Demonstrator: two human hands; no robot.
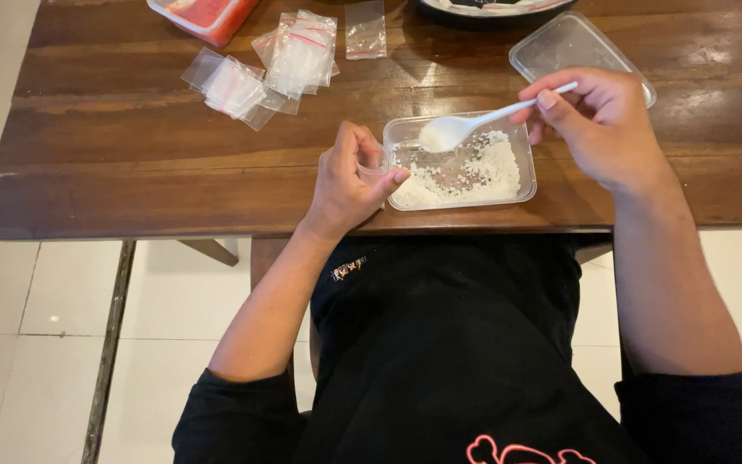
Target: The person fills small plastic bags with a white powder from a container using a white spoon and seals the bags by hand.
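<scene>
Nearest: seated person in dark clothing, lap and both forearms reaching up to the wooden table (130, 163) from its near edge.

Left hand (345, 185): rests at the near edge of the table, wrist bent, fingers curled narrow around a small clear item (372, 165), probably a little plastic bag, pinched between thumb and fingertips. The item is see-through and mostly covered by the fingers; its kind cannot be told for certain. The hand sits just beside the left wall of the clear plastic container (461, 163), thumb tip touching or nearly touching its rim.

Clear plastic container: rectangular, shallow, close to the near edge of the table, holding white grains (487, 167) spread over its floor.

Right hand (599, 125): raised above the table just right of the container, fingers closed on the handle end of a white plastic spoon (457, 131). The handle lies between thumb and forefinger; the bowl points left and hangs over the container's far-left part, above the grains.

Further back: clear lid (568, 47) right of centre; a scatter of small clear zip bags (276, 60) left of centre.

Far edge: red-lidded tub (208, 15) and dark round dish (495, 9), both cut off by the frame.
</scene>
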